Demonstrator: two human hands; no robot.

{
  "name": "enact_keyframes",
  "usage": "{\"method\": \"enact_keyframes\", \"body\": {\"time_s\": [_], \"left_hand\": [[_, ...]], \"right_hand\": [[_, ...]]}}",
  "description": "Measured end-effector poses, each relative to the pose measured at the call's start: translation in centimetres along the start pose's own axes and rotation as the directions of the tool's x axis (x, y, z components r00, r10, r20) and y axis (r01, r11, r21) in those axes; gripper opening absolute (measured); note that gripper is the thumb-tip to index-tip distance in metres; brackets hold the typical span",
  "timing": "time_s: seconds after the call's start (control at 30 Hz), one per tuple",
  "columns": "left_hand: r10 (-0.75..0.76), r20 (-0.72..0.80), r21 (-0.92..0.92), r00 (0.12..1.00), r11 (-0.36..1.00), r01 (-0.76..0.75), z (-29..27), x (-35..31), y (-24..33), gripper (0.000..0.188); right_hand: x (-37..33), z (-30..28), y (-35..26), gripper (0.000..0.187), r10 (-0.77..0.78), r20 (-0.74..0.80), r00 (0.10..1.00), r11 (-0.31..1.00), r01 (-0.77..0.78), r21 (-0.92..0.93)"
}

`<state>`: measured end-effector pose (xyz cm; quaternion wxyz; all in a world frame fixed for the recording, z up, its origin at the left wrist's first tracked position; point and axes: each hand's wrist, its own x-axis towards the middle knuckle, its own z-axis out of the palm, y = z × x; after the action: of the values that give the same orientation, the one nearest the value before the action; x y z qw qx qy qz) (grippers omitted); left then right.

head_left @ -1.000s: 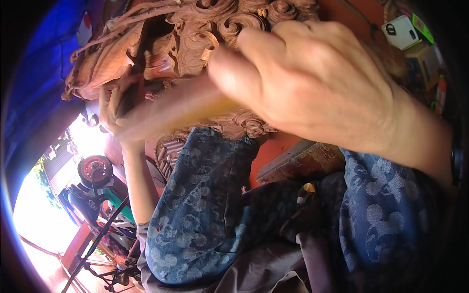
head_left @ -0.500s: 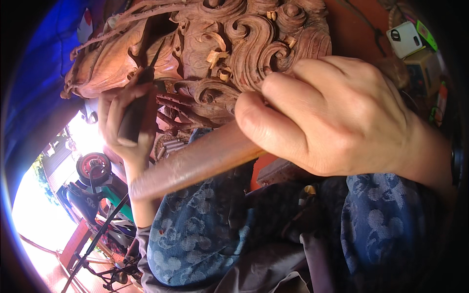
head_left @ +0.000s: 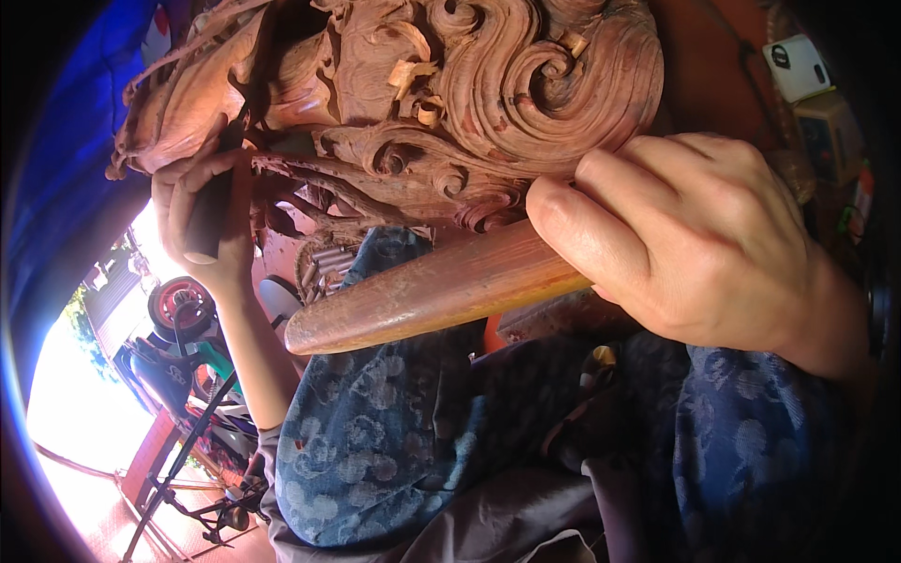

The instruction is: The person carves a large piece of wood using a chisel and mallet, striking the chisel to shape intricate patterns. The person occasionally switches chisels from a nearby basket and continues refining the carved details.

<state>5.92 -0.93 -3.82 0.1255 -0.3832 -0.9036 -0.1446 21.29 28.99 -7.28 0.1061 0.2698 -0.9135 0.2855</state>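
A carved reddish-brown wooden piece with deep curls and wave-like scrolls fills the upper middle. At its left part, my left hand is closed around the dark handle of a carving chisel. The chisel's blade points up toward the wood; its tip is hard to make out against dark recesses. My right hand grips a long, smooth wooden mallet at the right. The mallet's rounded end reaches left over my thigh, below the carving and apart from the chisel handle. Curled wood shavings lie on the carving.
Beyond the carving's lower edge lies a bundle of metal-looking tools. A white phone-like object and a small box sit at the far right. Blue sheeting hangs left; a vehicle wheel shows below it.
My right hand has shifted right with the mallet, whose far end is now higher and farther right. My left hand and the chisel have moved left. More of the large scroll shows.
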Motion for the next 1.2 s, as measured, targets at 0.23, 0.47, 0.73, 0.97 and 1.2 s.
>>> {"method": "enact_keyframes", "body": {"time_s": [0.23, 0.47, 0.73, 0.97, 1.2], "left_hand": [[0.133, 0.138, -0.116, 0.981, 0.986, -0.118, -1.8, 6.5, 0.6, 0.014], [0.058, 0.352, -0.407, 0.934, 0.908, 0.097, -1.4, 10.5, -1.7, 0.034], [0.109, 0.563, -0.314, 0.819, 0.945, 0.091, 0.4, 12.8, -0.6, 0.031], [0.171, 0.459, -0.029, 0.872, 0.984, -0.178, 2.0, 12.6, 1.1, 0.032], [0.126, 0.545, 0.036, 0.829, 0.984, -0.174, 1.9, 12.1, 1.0, 0.027]], "right_hand": [[-0.3, -0.7, 0.9, 0.062, 0.12, 0.219, 0.968, 0.951, -0.176, 0.256], [-1.9, 0.0, 2.1, 0.048, 0.416, 0.041, 0.908, 0.74, -0.365, 0.565], [-2.0, 0.6, 3.3, 0.047, 0.601, 0.188, 0.777, 0.391, -0.49, 0.779], [-2.7, 1.6, 3.7, 0.047, 0.629, 0.185, 0.755, 0.373, -0.502, 0.78], [-2.7, 1.6, 5.1, 0.038, 0.478, 0.2, 0.855, 0.506, -0.454, 0.734]]}}
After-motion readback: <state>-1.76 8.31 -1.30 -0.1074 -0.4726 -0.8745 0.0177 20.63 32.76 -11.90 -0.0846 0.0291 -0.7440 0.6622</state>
